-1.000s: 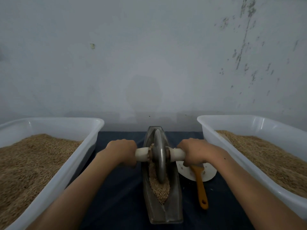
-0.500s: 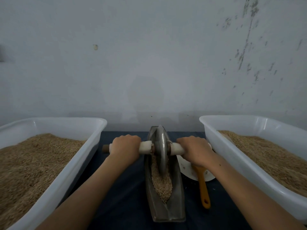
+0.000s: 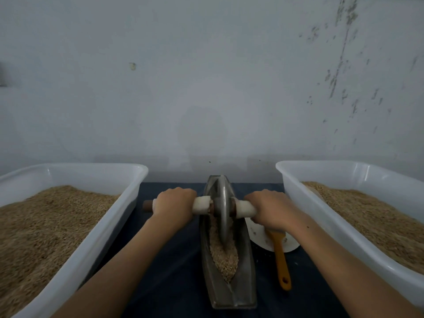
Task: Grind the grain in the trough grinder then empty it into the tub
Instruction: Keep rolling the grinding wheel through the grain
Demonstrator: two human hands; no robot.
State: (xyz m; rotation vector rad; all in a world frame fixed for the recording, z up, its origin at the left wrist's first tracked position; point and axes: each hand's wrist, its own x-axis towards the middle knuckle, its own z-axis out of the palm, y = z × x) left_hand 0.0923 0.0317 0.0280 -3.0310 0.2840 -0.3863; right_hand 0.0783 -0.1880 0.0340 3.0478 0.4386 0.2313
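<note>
A boat-shaped metal trough grinder [image 3: 243, 283] lies lengthwise on the dark cloth between two tubs, with pale grain [image 3: 223, 255] in its groove. The metal grinding wheel [image 3: 223, 210] stands upright in the far half of the trough. My left hand [image 3: 174, 204] grips the white-wrapped axle handle [image 3: 202, 204] left of the wheel. My right hand [image 3: 270, 208] grips the handle on the wheel's right side. A white tub [image 3: 135, 173] full of grain stands at the left, and a second white tub [image 3: 289, 175] with grain stands at the right.
An orange-handled brush [image 3: 281, 260] lies on a white plate [image 3: 259, 237] just right of the trough, partly under my right wrist. A grey wall rises close behind the table. Dark cloth [image 3: 165, 271] covers the strip between the tubs.
Both hands have pushed the wheel away from me along the trough, from its middle toward the far end. More grain shows in the near half of the groove.
</note>
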